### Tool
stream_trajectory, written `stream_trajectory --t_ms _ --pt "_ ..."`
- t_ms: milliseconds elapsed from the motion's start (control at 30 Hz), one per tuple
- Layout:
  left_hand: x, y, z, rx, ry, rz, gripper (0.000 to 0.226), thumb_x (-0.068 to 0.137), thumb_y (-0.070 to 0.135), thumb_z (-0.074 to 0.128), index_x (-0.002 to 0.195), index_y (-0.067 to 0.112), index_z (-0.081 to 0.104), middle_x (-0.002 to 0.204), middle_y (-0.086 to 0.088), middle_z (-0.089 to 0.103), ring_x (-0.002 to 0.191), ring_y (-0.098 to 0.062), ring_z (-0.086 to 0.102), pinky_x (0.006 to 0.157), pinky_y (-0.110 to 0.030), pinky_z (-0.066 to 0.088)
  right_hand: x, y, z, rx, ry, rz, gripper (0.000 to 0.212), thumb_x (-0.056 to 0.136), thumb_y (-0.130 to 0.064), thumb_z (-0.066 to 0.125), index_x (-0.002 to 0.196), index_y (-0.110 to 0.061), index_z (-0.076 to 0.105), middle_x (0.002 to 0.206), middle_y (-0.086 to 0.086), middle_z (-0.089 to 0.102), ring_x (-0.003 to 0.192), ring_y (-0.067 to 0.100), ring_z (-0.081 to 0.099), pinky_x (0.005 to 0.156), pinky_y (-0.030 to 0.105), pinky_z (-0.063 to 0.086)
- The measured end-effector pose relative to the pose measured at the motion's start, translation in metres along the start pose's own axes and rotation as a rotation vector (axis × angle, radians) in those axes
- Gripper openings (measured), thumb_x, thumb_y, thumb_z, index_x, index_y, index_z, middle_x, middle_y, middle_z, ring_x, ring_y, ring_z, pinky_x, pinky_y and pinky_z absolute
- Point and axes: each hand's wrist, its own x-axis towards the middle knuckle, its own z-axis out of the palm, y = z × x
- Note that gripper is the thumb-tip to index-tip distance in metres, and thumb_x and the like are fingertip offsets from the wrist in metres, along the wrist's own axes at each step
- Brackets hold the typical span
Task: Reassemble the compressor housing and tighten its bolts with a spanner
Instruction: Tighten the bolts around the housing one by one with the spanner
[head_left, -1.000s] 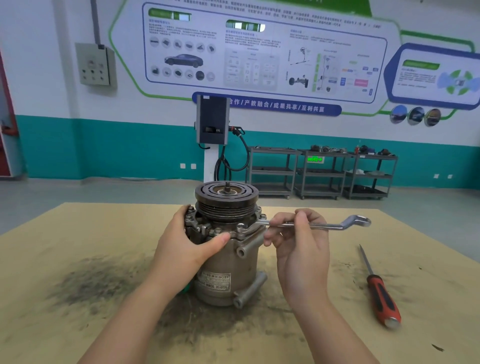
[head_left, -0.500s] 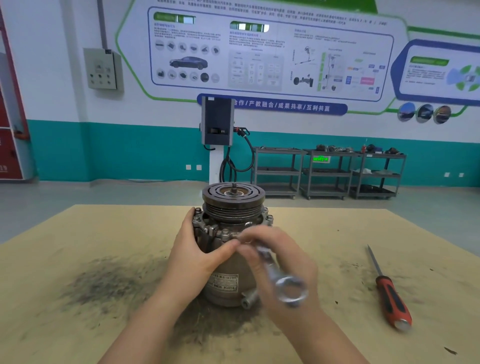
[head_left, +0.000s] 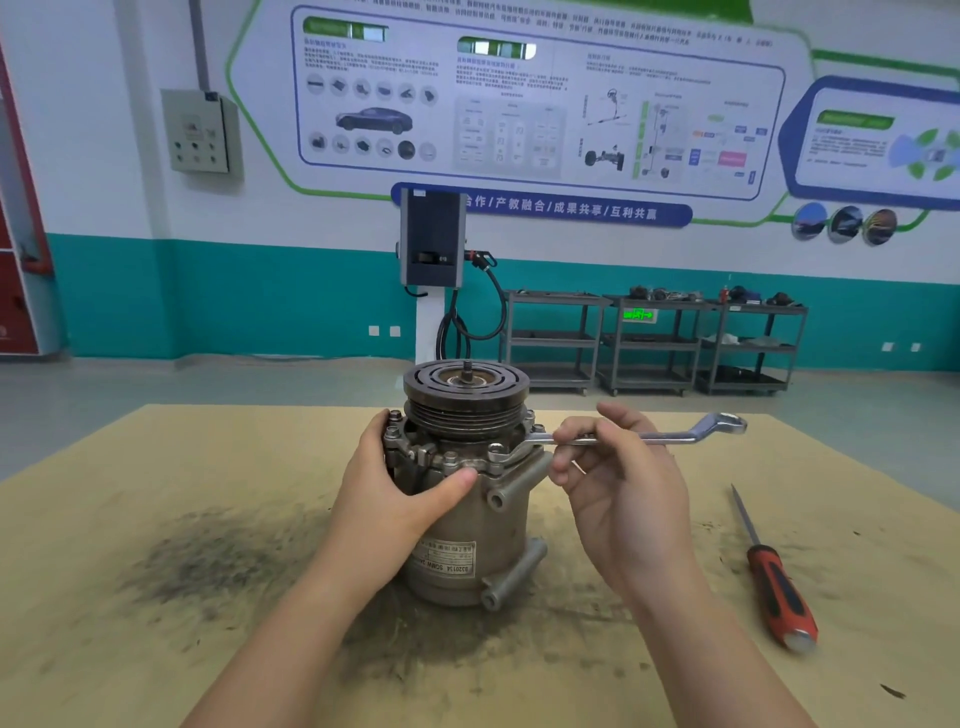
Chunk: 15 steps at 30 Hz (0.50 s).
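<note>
Right hand (head_left: 618, 483) pinches spanner (head_left: 670, 438) on bolt (head_left: 496, 448) | left hand (head_left: 400, 488) grips compressor (head_left: 467, 525)

Compressor (head_left: 467, 499) stands mid-table (head_left: 156, 519); screwdriver (head_left: 774, 577) lies to its right.

Tan board-topped table (head_left: 156, 467), surface scuffed. Dark grease smudge (head_left: 218, 561) spreads left of centre and runs under the compressor (head_left: 467, 535), which stands upright mid-table on its end, pulley up. Red-and-black-handled screwdriver (head_left: 774, 582) lies flat well to the right, tip pointing away, handle toward the near edge. Small dark fleck (head_left: 892, 691) near the right front corner.
</note>
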Motion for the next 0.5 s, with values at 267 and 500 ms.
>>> stream_trajectory --t_ms 267,500 --pt "0.001 0.000 0.002 0.020 0.041 0.025 0.066 0.043 0.076 0.071 0.101 0.075 0.039 0.092 0.061 0.046 0.088 0.035 0.046 0.063 -0.003 0.042 -0.004 0.016 -0.005 -0.140 0.049 -0.215 0.013 0.100 -0.004 0.037 0.091 -0.011 0.044 0.066 0.010 0.067 0.052 0.018 0.057 0.055 0.029 0.045" --pt "0.003 -0.010 0.004 0.014 0.060 0.037 0.081 0.042 0.067 0.076 0.117 0.057 0.045 0.109 0.036 0.062 0.104 0.010 0.060 0.084 -0.014 0.048 -0.030 0.038 -0.003 -0.934 -0.428 -0.912 0.013 0.095 -0.029 0.061 0.093 -0.016 0.064 0.097 -0.007 0.065 0.086 0.017 0.061 0.077 0.029 0.050"
